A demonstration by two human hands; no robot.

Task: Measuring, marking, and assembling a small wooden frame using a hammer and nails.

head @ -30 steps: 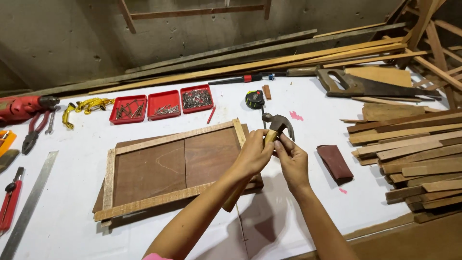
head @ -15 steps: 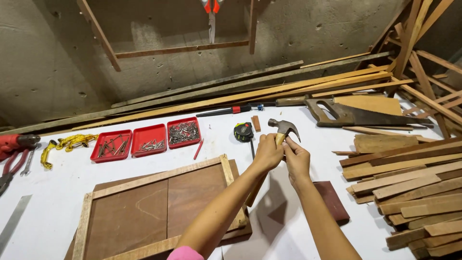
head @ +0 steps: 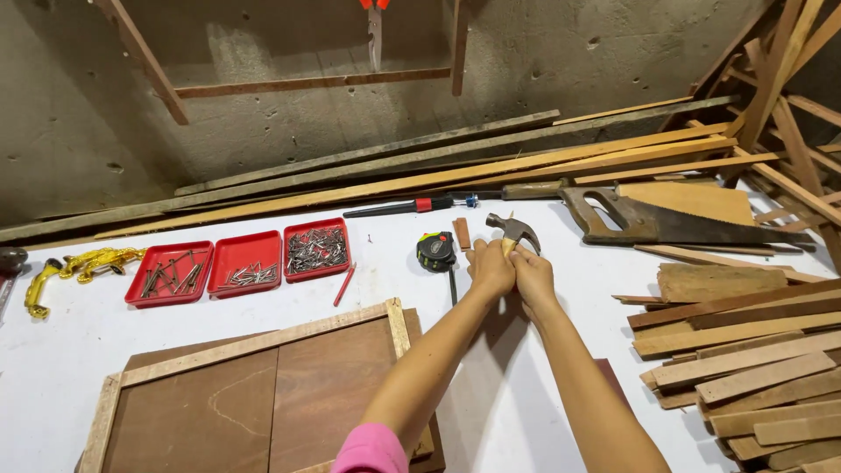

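Observation:
Both of my hands are clasped together around the wooden handle of a claw hammer [head: 514, 230], whose steel head sticks up above my fingers. My left hand [head: 491, 270] grips from the left and my right hand [head: 533, 278] from the right, held above the white table [head: 70, 350]. A brown wooden panel with a pale strip frame [head: 254, 385] lies at the lower left, under my left forearm. A black and yellow tape measure [head: 435, 251] sits just left of my hands.
Three red trays of nails and screws [head: 241, 263] stand at the left, a red pencil [head: 343, 285] beside them. A handsaw [head: 657, 219] and screwdriver [head: 412, 207] lie at the back. Stacked wood strips [head: 745, 350] fill the right side. Long battens [head: 438, 171] lean along the wall.
My view has tilted up and my hands with the hammer have moved away from the panel toward the table's middle. The panel now sits lower left in view.

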